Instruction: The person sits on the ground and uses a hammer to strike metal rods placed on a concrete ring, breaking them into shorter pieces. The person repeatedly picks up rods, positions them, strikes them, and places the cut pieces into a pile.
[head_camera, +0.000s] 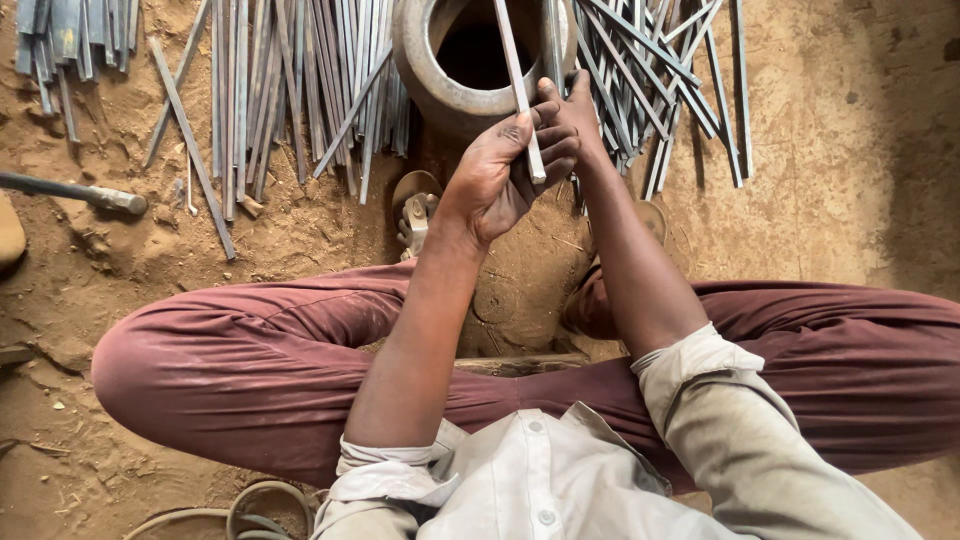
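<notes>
Rod (520, 95): a flat grey metal strip, held tilted, its upper end over the mouth of the pot (425, 55) and its lower end between my hands. From my remote seat I read the grip as follows.

Left hand (495, 175): fingers curled around the lower end of the rod, thumb and fingertips pressed on it; the hand is closed, palm turned toward the camera.

Right hand (570, 115): sits just behind the left hand, touching it, fingers folded toward the same rod. Most of its palm is hidden, so I cannot tell how firmly it grips.

Pot: round, thick-rimmed, dark inside, standing on the sandy ground (840, 180) directly ahead of my hands.

Left pile (290, 80): many similar rods lie side by side on the ground, left of the pot, roughly parallel. Right pile (660, 80): more rods, crossed loosely, right of the pot and near the right hand. A third bundle (70, 40) lies at the far upper left, well apart.

Hammer handle (70, 192): a dark bar entering from the left edge.

Legs (250, 350): folded, in maroon trousers, below both forearms. Sandal (415, 205): lies between the pot and the left knee.
</notes>
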